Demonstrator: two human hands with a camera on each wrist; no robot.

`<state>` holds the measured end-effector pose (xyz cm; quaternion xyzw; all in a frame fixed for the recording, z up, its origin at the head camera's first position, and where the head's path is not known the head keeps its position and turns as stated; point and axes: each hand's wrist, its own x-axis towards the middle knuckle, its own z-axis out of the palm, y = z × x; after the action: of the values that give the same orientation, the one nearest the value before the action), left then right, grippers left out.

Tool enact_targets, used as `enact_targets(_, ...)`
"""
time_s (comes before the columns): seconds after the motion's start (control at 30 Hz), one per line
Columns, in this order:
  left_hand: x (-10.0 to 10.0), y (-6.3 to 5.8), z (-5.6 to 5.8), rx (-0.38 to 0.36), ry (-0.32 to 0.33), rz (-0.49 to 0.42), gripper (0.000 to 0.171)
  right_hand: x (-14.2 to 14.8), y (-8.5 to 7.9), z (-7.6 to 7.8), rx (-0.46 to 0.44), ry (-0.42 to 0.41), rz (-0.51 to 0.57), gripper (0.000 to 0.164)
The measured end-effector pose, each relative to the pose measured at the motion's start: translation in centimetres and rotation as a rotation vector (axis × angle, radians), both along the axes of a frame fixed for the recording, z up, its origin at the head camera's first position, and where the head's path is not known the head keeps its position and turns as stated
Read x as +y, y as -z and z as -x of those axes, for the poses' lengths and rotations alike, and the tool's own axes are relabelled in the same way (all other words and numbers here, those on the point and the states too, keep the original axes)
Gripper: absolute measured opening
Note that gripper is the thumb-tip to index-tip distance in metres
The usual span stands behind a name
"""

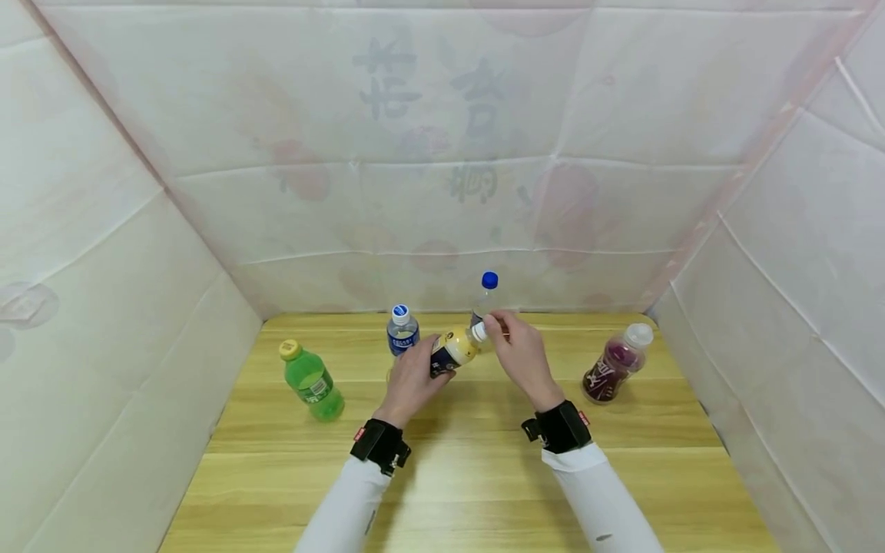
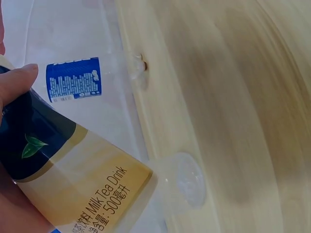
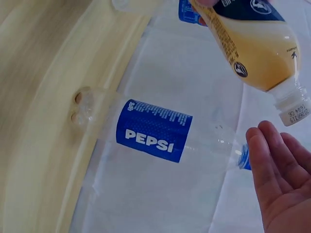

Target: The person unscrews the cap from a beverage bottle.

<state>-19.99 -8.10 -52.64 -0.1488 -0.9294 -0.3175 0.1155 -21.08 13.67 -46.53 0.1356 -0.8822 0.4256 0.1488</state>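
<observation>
My left hand (image 1: 411,376) grips a milk tea bottle (image 1: 452,352) around its dark blue and cream label, tilted with its white cap (image 3: 295,113) toward the right. Pale brown drink shows inside it in the right wrist view. My right hand (image 1: 522,357) is beside the cap; seen from the right wrist, its fingers (image 3: 274,155) are extended just below the cap, with a gap between. Behind this hand stands a clear Pepsi bottle (image 3: 154,130) with a blue cap, partly hidden in the head view.
A clear bottle with a blue label (image 1: 403,336) stands behind my left hand. A green bottle (image 1: 314,384) is at the left of the wooden table (image 1: 477,491), a purple drink bottle (image 1: 614,367) at the right. Pale cloth walls (image 1: 442,207) enclose the back and sides.
</observation>
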Motion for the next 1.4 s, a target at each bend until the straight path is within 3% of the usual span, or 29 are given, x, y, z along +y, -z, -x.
enact_targets(0.33, 0.1, 0.8, -0.9, 0.001, -0.015, 0.045, 0.074, -0.7, 0.4, 0.5, 0.064, 0.080, -0.118, 0.040)
enact_targets(0.7, 0.5, 1.2, -1.1, 0.023, -0.027, 0.044, 0.070, -1.1, 0.3, 0.4, -0.035, 0.086, -0.156, 0.039)
enact_targets(0.97, 0.2, 1.3, -1.1, -0.014, 0.015, 0.005, 0.067, -1.2, -0.2, 0.2, -0.021, 0.002, -0.137, 0.032)
enact_targets(1.4, -0.3, 0.5, -1.1, -0.030, 0.090, -0.087, 0.069, -0.9, -0.5, -0.2, 0.092, -0.075, -0.142, 0.023)
